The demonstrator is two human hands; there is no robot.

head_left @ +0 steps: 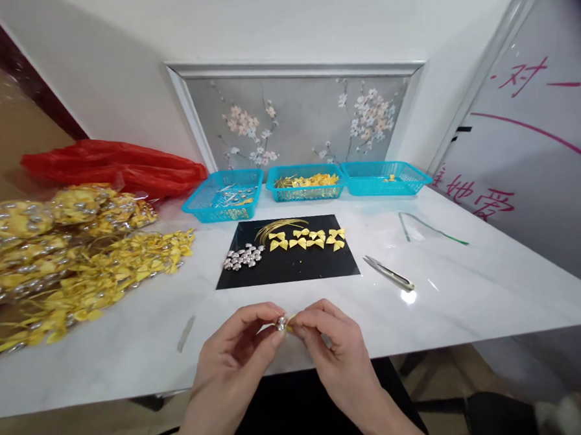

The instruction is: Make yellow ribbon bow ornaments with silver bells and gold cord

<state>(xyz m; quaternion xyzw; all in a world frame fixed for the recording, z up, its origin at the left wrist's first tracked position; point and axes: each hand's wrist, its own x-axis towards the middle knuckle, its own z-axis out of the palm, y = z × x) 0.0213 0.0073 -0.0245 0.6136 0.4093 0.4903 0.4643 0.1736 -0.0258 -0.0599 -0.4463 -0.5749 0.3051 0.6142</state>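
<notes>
At the table's front edge my left hand (242,351) pinches a shiny silver bead (281,323) between thumb and fingertips. My right hand (337,350) is closed right beside it, its fingertips pinching a small yellow piece (289,323) that is mostly hidden; whether it is ribbon or wire I cannot tell. Beyond both hands lies a black mat (287,279). On it are a cluster of silver beads (243,257), several yellow ribbon bows (299,242) in two rows, and a bundle of thin gold wires (275,226).
Thread snips (389,273) lie right of the mat, near a green wire (436,231). Three blue baskets (222,214) line the back. Bagged yellow beaded pieces (98,266) and a red bag (112,166) fill the left. A small clear strip (186,333) lies left of my hands.
</notes>
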